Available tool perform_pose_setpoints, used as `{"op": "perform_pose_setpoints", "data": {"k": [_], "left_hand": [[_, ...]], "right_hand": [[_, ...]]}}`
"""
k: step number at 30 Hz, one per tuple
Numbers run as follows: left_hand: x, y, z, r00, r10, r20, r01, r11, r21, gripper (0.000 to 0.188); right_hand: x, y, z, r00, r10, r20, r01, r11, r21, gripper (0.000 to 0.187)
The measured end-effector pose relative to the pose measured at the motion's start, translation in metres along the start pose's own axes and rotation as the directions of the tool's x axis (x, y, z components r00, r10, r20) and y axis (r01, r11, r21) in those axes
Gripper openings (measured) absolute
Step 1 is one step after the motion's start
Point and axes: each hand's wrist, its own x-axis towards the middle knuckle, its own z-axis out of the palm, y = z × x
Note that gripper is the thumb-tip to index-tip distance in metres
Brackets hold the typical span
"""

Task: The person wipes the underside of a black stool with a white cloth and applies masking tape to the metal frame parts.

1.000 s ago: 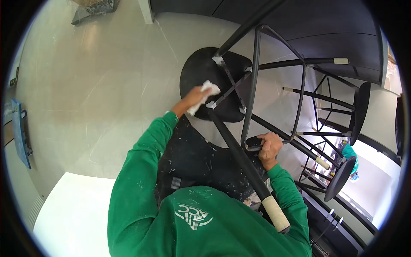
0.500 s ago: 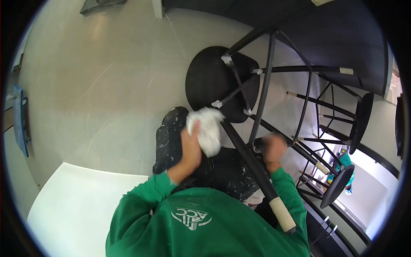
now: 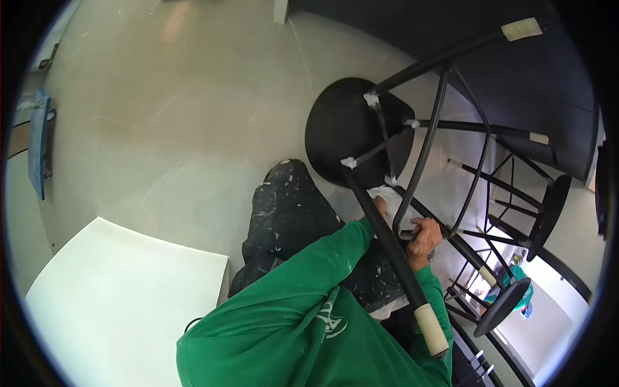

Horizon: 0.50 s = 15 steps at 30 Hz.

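Observation:
A black stool stands upside down in front of me, its round seat (image 3: pixel 335 132) on the floor and its legs pointing up toward me. Beige tape wraps the leg ends, and white patches mark the joints under the seat. My left hand (image 3: pixel 379 208) is closed on a white cloth (image 3: pixel 385 195) and reaches behind the nearest leg (image 3: pixel 380 238), which hides part of it. The cloth lies against another leg close to the seat. My right hand (image 3: pixel 423 240) has its fingers curled round the stool's frame by the bend of the footrest bar (image 3: pixel 422 161).
More black stools (image 3: pixel 548 216) stand on the right. A white panel (image 3: pixel 129 297) lies at lower left, and a blue-wrapped object (image 3: pixel 39 145) is at the far left. A dark panel (image 3: pixel 477 58) borders the upper right. Beyond the stools, another person in green (image 3: pixel 516 290) is visible.
My left hand has carried the cloth from in front of the seat to the right, behind the near leg and onto the stool. My right hand stays at the frame. The view has shifted.

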Motion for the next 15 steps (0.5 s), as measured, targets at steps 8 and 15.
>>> {"op": "perform_pose_setpoints", "data": {"k": [8, 15], "left_hand": [[0.002, 0.055, 0.023, 0.967, 0.063, -0.246, -0.060, 0.998, 0.023, 0.044], [-0.001, 0.085, 0.065, 0.094, 0.713, 0.695, -0.467, -0.585, 0.664, 0.055]], "right_hand": [[-0.006, 0.009, -0.002, 1.000, -0.005, 0.013, 0.005, 1.000, 0.018, 0.060], [0.002, 0.004, 0.000, 0.999, -0.034, 0.006, 0.034, 0.999, 0.013, 0.053]]}}
